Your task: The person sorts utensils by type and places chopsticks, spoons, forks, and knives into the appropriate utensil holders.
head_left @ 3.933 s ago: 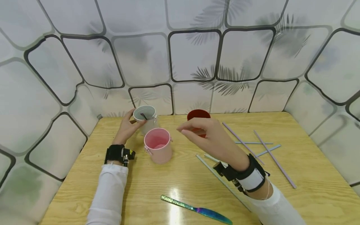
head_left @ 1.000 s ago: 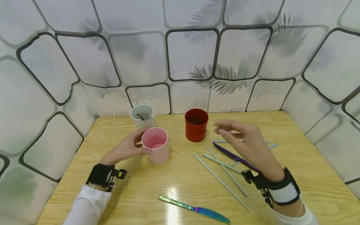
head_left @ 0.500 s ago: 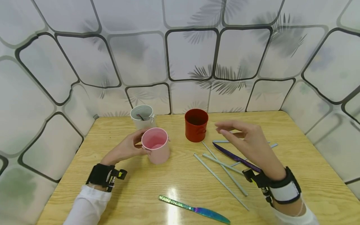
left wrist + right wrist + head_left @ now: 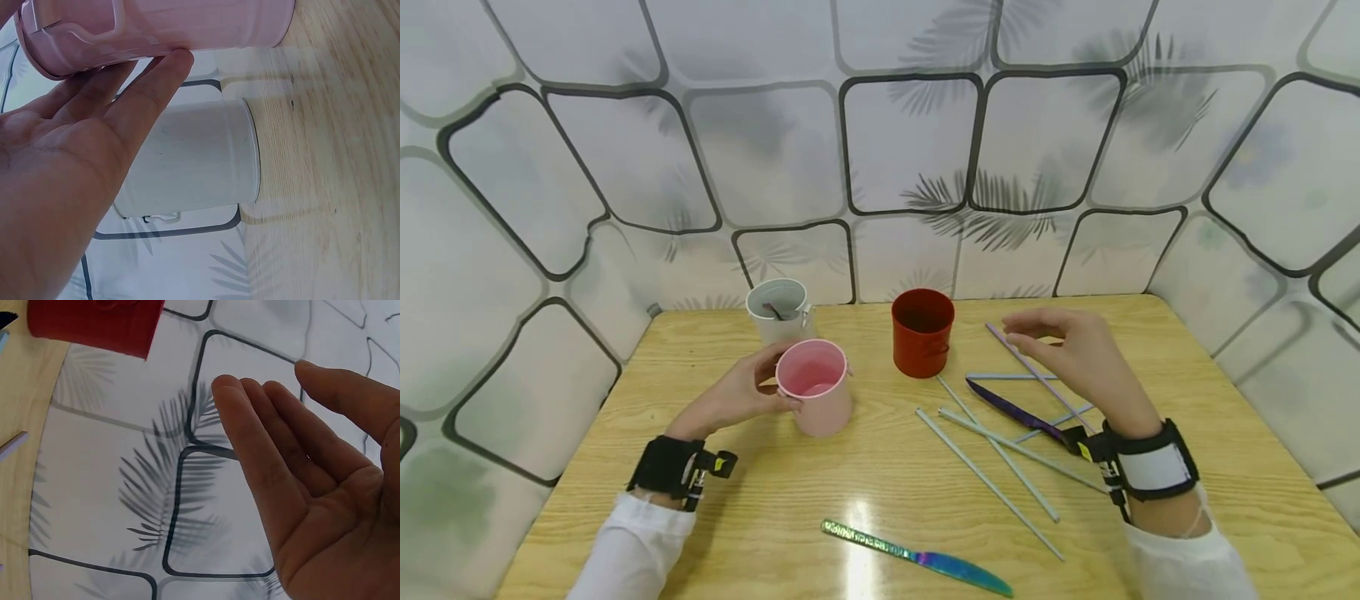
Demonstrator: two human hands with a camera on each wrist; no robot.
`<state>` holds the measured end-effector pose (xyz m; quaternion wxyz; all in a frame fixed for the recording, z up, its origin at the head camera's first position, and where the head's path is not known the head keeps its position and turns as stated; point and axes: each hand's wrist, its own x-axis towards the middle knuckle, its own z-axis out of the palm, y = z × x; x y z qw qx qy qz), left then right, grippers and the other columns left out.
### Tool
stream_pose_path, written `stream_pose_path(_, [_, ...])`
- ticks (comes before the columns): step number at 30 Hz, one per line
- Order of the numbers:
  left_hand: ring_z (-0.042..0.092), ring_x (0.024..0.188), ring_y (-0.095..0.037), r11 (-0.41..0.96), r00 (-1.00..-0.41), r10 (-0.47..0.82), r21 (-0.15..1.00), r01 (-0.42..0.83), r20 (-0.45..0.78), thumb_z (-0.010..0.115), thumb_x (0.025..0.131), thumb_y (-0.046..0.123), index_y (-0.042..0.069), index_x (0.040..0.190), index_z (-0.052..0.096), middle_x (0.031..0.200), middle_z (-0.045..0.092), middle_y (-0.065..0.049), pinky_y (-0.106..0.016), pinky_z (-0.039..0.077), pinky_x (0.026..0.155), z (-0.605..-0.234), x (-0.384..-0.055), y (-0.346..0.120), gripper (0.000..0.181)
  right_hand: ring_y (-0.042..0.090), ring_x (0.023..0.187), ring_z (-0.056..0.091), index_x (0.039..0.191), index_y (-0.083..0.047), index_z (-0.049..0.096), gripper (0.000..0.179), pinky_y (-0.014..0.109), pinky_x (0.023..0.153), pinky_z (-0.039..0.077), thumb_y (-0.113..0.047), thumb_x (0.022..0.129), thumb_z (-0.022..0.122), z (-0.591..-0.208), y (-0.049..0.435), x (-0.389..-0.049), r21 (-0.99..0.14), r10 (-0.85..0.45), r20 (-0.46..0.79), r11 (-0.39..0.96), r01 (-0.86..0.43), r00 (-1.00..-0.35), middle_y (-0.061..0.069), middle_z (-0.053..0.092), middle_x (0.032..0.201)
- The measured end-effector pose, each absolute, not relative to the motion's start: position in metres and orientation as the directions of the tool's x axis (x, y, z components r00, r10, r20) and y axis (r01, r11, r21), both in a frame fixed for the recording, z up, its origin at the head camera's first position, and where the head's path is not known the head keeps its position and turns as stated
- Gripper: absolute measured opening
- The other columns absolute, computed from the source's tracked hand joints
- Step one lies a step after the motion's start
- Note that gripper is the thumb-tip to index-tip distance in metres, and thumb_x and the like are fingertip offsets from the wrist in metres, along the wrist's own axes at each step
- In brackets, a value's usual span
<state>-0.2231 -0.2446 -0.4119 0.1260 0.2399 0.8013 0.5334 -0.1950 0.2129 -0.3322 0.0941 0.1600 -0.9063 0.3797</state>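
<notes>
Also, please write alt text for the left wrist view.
A left hand holds a pink bucket, cut off at the top edge. Beyond it, a white bucket stands on a wooden table; the picture is turned sideways.

A pale wall covering, patterned with dark rounded outlines and grey fronds, is filling the upper half of the head view. A wooden table is spreading below. Left of centre, a white bucket is standing with a thin dark item inside; just right of centre, a red bucket is standing. A rainbow-coloured knife is lying at bottom centre, and pale green sticks are lying right of centre, two crossing.
</notes>
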Motion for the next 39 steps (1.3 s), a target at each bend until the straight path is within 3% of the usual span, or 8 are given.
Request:
stream_pose_path(3, [0.046,0.14,-0.042,0.319,-0.853,0.519,0.916,0.242,0.044,0.086,0.084,0.006,0.007,0.155,0.04,0.151,0.049,-0.017,-0.051,0.05,0.106,-0.412,-0.223,-0.245,0.085,0.03,0.112,0.068,0.122,-0.011,0.077,0.031,0.042,0.089,0.055,-0.032,0.099,0.072,-0.341,0.218,-0.205,-0.67,-0.226,0.21,0.675,-0.309,-0.951,0.01,0.073,0.123])
stream_pose_path(6, [0.046,0.14,-0.043,0.319,-0.853,0.52,0.916,0.244,0.046,0.086,0.084,0.007,0.007,0.155,0.04,0.151,0.049,-0.017,-0.051,0.049,0.106,-0.412,-0.223,-0.245,0.084,0.031,0.112,0.068,0.122,-0.009,0.076,0.032,0.05,0.092,0.054,-0.032,0.1,0.071,-0.349,0.221,-0.212,-0.687,-0.233,0.152,0.674,-0.273,-0.96,0.012,0.073,0.124])
stream_pose_path(15, [0.046,0.14,-0.042,0.328,-0.855,0.518,0.913,0.242,0.04,0.087,0.084,0.007,0.008,0.155,0.041,0.151,0.049,-0.016,-0.05,0.049,0.107,-0.41,-0.224,-0.244,0.085,0.037,0.11,0.069,0.124,-0.001,0.073,0.033,0.046,0.088,0.059,-0.024,0.1,0.071,-0.379,0.228,-0.233,-0.728,-0.298,0.011,0.652,-0.212,-0.955,0.017,0.073,0.12])
stream_pose_path(23, [0.048,0.138,-0.042,0.326,-0.859,0.51,0.916,0.233,0.037,0.087,0.083,0.007,0.008,0.154,0.041,0.149,0.051,-0.018,-0.051,0.05,0.105,-0.41,-0.224,-0.244,0.085,0.029,0.098,0.073,0.127,0.002,0.071,0.041,0.049,0.09,0.058,-0.029,0.099,0.071,-0.397,0.229,-0.242,-0.701,-0.319,-0.134,0.7,-0.138,-0.938,0.013,0.075,0.113])
stream_pose_path(29, [0.048,0.138,-0.042,0.33,-0.858,0.512,0.914,0.237,0.038,0.087,0.083,0.007,0.008,0.155,0.041,0.149,0.051,-0.017,-0.051,0.05,0.105,-0.41,-0.223,-0.244,0.085,0.034,0.096,0.073,0.123,0.009,0.069,0.036,0.048,0.087,0.06,-0.018,0.099,0.07,-0.406,0.227,-0.245,-0.734,-0.353,-0.192,0.671,-0.105,-0.916,0.018,0.075,0.109])
stream_pose_path(39, [0.049,0.138,-0.042,0.328,-0.861,0.508,0.917,0.229,0.034,0.087,0.083,0.006,0.008,0.154,0.041,0.149,0.051,-0.018,-0.047,0.052,0.104,-0.411,-0.223,-0.245,0.085,0.022,0.086,0.072,0.111,0.005,0.075,0.025,0.038,0.078,0.061,-0.014,0.095,0.073,-0.42,0.225,-0.251,-0.707,-0.343,-0.238,0.703,-0.081,-0.909,0.012,0.076,0.099])
